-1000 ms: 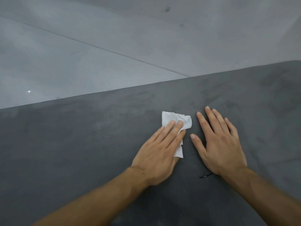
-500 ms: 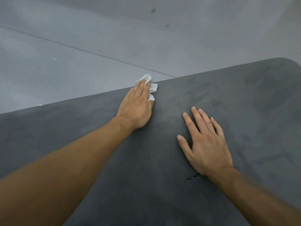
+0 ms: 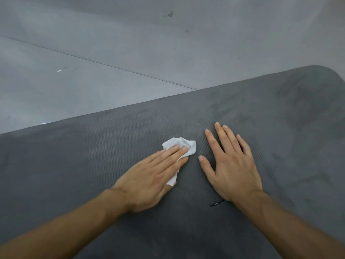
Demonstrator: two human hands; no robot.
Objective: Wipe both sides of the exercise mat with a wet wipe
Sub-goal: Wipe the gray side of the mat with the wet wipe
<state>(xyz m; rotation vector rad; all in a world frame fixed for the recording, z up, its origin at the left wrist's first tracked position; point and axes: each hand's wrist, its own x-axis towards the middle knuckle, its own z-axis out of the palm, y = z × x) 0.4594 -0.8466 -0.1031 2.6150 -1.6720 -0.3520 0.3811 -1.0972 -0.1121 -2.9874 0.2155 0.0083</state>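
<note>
A dark grey ribbed exercise mat (image 3: 93, 156) lies flat across the lower half of the view, with darker damp-looking patches toward the right. My left hand (image 3: 149, 176) presses flat on a crumpled white wet wipe (image 3: 183, 146), which sticks out past the fingertips and under the palm. Beside it my right hand (image 3: 231, 165) rests flat on the mat, fingers spread, holding nothing.
Grey tiled floor (image 3: 130, 43) with a thin joint line runs beyond the mat's far edge. The mat's rounded corner (image 3: 328, 71) shows at the right. A small dark mark (image 3: 216, 203) lies on the mat by my right wrist.
My left hand pushed the wipe out to the mat's far edge, then drew it back close to my right hand. The right hand stayed planted on the mat.
</note>
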